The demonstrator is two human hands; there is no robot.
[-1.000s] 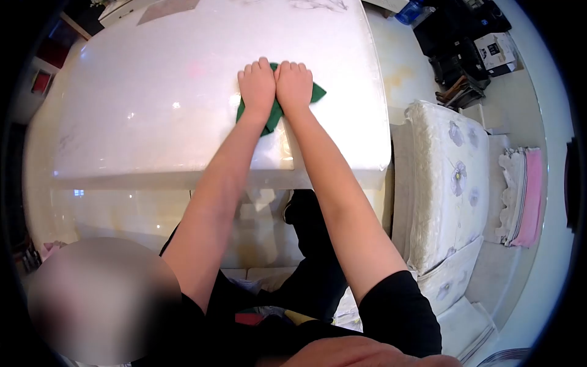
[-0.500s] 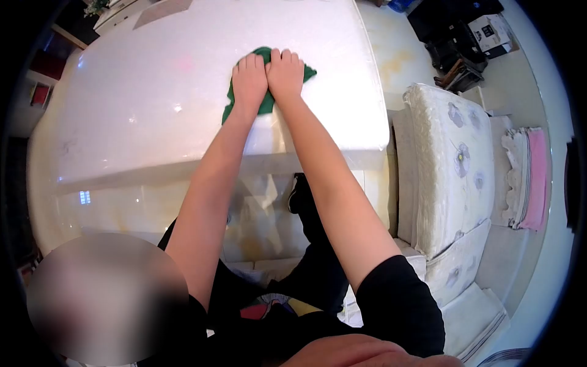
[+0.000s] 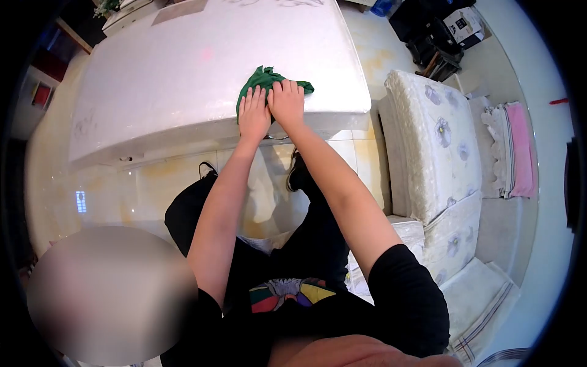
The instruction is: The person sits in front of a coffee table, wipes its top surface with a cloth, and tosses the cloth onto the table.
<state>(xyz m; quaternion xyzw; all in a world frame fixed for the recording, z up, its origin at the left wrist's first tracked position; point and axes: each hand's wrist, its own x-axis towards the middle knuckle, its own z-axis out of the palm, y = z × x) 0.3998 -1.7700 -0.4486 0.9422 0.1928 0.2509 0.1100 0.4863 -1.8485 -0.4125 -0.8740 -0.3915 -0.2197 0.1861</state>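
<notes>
A crumpled green cloth [image 3: 264, 76] lies near the front edge of a glossy white tabletop [image 3: 165, 79]. My left hand [image 3: 255, 115] rests flat on the cloth's near left part, its fingers straight and slightly apart. Right beside it, my right hand [image 3: 287, 105] presses on the cloth with its fingers bent over it, and one bunched corner pokes out to the right. The cloth's underside and both palms are hidden.
To the right stands a sofa with a floral padded cover [image 3: 443, 131], and a folded pink cloth [image 3: 521, 150] lies beyond it. Black bags and a white box [image 3: 463, 25] stand at the far right. A grey rectangle [image 3: 178, 12] lies at the table's far end.
Both hands have drawn the green cloth toward me, closer to the table's front edge. The cloth is more bunched, and my left hand now sits slightly nearer me than the right. The view has shifted.
</notes>
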